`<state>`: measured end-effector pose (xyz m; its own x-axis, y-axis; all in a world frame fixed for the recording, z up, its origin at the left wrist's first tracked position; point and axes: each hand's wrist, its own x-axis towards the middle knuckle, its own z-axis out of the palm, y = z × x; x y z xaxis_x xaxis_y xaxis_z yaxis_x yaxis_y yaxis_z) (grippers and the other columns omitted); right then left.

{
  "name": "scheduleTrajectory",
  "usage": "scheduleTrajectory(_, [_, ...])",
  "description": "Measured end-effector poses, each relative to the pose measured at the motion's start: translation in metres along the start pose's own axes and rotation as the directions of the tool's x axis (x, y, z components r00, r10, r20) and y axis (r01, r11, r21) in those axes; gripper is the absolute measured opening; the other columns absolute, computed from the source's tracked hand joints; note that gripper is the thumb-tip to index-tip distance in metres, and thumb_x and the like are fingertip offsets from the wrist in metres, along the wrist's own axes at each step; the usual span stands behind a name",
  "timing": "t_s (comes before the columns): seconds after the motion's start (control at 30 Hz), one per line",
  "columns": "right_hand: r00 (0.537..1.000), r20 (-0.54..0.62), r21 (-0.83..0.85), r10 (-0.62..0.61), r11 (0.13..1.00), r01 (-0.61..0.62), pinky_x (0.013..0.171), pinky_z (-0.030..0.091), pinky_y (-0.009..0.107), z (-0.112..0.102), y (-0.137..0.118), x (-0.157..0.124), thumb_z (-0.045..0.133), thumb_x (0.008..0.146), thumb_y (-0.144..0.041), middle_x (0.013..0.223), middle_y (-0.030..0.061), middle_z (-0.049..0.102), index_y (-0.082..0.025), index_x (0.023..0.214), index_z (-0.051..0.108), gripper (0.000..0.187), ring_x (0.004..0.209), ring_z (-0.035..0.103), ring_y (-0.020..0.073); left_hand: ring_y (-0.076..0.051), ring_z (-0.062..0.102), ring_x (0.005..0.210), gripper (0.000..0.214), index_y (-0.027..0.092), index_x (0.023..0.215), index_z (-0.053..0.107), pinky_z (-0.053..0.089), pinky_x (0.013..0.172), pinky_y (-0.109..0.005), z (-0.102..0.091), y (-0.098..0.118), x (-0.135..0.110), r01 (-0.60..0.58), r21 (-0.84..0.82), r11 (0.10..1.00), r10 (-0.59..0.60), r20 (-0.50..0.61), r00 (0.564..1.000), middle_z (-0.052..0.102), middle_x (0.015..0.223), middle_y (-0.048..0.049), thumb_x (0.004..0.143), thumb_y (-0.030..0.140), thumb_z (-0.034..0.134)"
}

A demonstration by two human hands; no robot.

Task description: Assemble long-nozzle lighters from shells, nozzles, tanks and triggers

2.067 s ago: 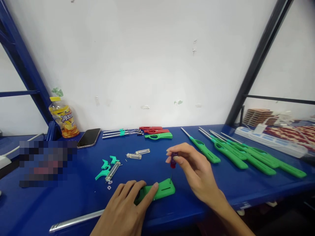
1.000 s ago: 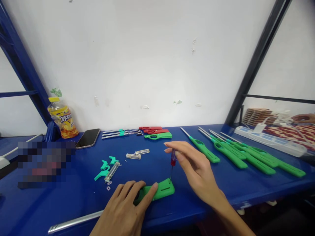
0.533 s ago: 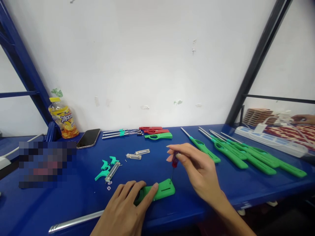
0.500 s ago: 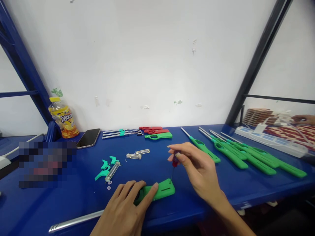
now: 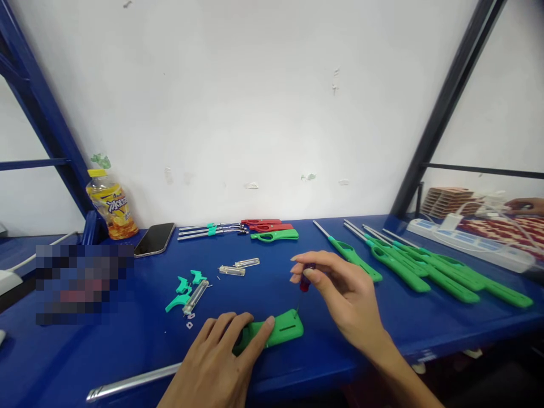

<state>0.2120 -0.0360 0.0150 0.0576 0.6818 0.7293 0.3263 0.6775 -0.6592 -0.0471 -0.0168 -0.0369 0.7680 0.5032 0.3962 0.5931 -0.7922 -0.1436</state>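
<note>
Near the table's front edge lies a green long-nosed lighter (image 5: 285,330), its metal tube pointing to the left. My left hand (image 5: 221,351) is closed over its handle and holds it down on the table. Between the thumb and fingers of my right hand (image 5: 344,294) is a small screwdriver (image 5: 305,281) with a dark red handle. It stands nearly upright, its tip at the hole near the end of the green handle. To the left are teal plastic triggers (image 5: 182,300), a clear fuel tank (image 5: 196,297) and two more clear tanks (image 5: 232,271) farther back.
Several green lighters (image 5: 399,266) lie at the right, beside a white power strip (image 5: 467,245). At the back are metal tubes (image 5: 199,231) and red handle shells (image 5: 267,226). A phone (image 5: 155,239) and a drink bottle (image 5: 111,207) stand left. Another person's hand (image 5: 525,205) shows far right.
Both hands keep almost the same pose. The screwdriver's handle looks slightly turned in my right fingers, with its tip still at the hole. The whole view has shifted very slightly.
</note>
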Motion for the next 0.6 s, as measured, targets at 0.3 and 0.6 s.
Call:
scheduleTrajectory(0.3, [0.998,0.036,-0.1,-0.06,0.993,0.063,0.074,0.056,0.029,-0.0026,-0.001,-0.0004,0.062,0.107,-0.023,0.097,-0.0009,0.073,-0.034,0.121,0.075,0.022,0.082,0.068,0.0142,-0.028,0.065,0.123,0.076,0.042,0.164,0.039,0.057,0.104,-0.043,0.0014,0.0023,-0.0017,0.023,0.001,1.0,-0.023,-0.019,1.0,0.07,0.139,-0.0033,0.096,0.009,0.052])
scheduleTrajectory(0.6, [0.999,0.034,-0.055,0.004,0.998,-0.002,0.076,0.059,0.028,-0.0015,0.0005,-0.0015,0.059,0.109,-0.023,0.097,-0.0017,0.076,-0.036,0.123,0.074,0.024,0.08,0.073,0.0139,-0.028,0.065,0.124,0.075,0.04,0.161,0.044,0.056,0.105,-0.044,-0.0013,0.0058,0.0002,0.037,-0.014,0.999,-0.038,-0.023,0.999,0.07,0.138,-0.0042,0.095,0.006,0.051])
